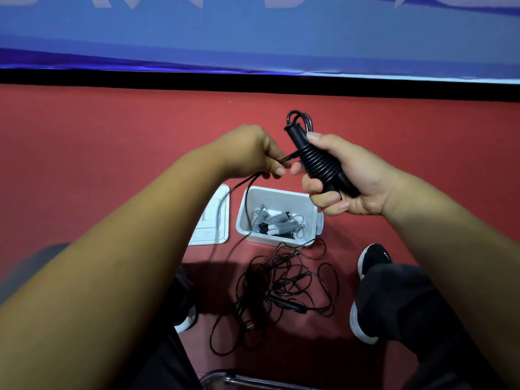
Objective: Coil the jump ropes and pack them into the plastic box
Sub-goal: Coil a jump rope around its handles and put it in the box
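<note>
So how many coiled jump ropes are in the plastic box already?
3 visible, all grey, in the plastic box: left coil by the left wall, middle coil, front coil nearer the camera. They overlap; more may be hidden beneath.

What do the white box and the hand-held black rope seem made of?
The box looks like smooth white plastic: thin moulded walls, rounded rim. The black rope looks like glossy plastic or rubber: each wound turn shows a highlight; which, I cannot tell.
</note>
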`<state>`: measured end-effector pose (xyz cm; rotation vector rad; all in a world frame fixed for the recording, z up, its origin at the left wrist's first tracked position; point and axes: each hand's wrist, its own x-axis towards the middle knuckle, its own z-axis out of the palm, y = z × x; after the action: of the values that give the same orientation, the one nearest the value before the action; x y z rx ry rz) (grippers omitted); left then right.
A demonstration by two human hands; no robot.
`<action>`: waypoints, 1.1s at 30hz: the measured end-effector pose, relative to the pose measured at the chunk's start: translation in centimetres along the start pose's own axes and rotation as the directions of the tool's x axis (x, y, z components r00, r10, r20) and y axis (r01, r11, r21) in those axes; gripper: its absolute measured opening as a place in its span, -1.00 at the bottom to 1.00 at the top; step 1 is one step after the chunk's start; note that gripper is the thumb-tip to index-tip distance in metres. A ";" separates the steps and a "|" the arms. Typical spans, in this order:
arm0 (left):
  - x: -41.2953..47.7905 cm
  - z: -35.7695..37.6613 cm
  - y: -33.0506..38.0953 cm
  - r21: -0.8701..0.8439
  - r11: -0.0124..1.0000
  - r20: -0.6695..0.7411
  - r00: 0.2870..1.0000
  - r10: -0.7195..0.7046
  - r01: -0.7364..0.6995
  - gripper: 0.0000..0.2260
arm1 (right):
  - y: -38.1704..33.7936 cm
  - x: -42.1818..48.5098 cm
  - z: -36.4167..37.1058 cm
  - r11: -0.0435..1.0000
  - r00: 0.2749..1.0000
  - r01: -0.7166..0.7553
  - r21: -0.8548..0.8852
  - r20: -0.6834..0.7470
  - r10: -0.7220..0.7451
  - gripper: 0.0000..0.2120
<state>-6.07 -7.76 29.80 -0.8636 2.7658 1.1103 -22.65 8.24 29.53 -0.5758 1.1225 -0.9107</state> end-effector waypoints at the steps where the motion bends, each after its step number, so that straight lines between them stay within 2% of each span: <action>1: 0.0 0.1 0.2 -0.016 1.000 -0.002 1.000 0.015 -0.015 -0.79 | 0.1 -0.1 0.1 1.000 0.999 -0.021 0.017 0.047 0.020 -0.45; 5: 0.1 0.2 0.9 -0.059 0.998 -0.044 0.998 0.036 -0.038 -0.58 | 0.8 -0.4 0.2 0.989 0.964 -0.127 0.077 0.246 0.105 -0.38; 6: 0.1 0.1 1.0 -0.039 0.997 -0.047 0.997 0.062 -0.064 -0.61 | 1.1 -0.4 0.2 0.986 0.943 -0.146 0.075 0.311 0.116 -0.37; 9: -0.3 0.0 1.1 -0.024 0.988 0.004 0.988 0.156 -0.156 -0.86 | 2.0 -0.2 0.8 0.982 0.871 -0.182 0.053 0.472 0.136 -0.37; 11: -0.7 0.1 1.1 -0.137 0.976 0.049 0.983 0.178 -0.170 -0.80 | 2.9 0.1 1.3 0.979 0.853 -0.204 0.013 0.493 0.171 -0.26; 13: -0.7 0.1 1.1 -0.211 0.968 0.085 0.984 0.158 -0.138 -0.81 | 3.8 0.5 1.7 0.972 0.862 -0.230 -0.052 0.453 0.228 0.00; 14: -0.5 0.0 1.2 -0.211 0.969 0.088 0.984 0.152 -0.131 -0.82 | 4.0 0.7 1.7 0.967 0.869 -0.240 -0.084 0.426 0.252 0.00; 17: -0.2 -0.2 1.6 -0.158 0.975 0.074 0.982 0.173 -0.160 -0.83 | 4.0 1.0 1.7 0.952 0.890 -0.241 -0.189 0.348 0.294 -0.50; 18: -0.2 -0.4 1.8 -0.138 0.977 0.076 0.982 0.172 -0.161 -0.82 | 3.9 1.0 1.7 0.948 0.908 -0.236 -0.215 0.299 0.294 -0.56; 22: -0.5 -0.9 2.8 0.060 0.985 -0.007 0.986 0.165 -0.164 -0.81 | 4.2 2.0 1.2 0.935 0.968 -0.235 -0.266 0.027 0.251 -0.61; 27: -0.5 -0.8 2.6 0.211 0.955 -0.089 0.969 0.231 -0.208 -0.80 | 4.0 2.9 0.8 0.956 0.965 -0.202 -0.214 -0.210 0.157 -0.69; 30: -0.1 -0.9 2.1 0.289 0.930 -0.081 0.962 0.261 -0.228 -0.76 | 3.9 3.3 0.4 0.968 0.946 -0.173 -0.180 -0.303 0.113 -0.69; 33: 0.0 -0.8 1.5 0.281 0.941 -0.067 0.975 0.213 -0.186 -0.72 | 3.6 3.4 0.1 0.982 0.930 -0.130 -0.140 -0.362 0.072 -0.78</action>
<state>-6.70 -7.42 31.35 -0.6312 3.0438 0.6935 -20.87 7.28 25.01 -0.4898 1.5513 -0.8583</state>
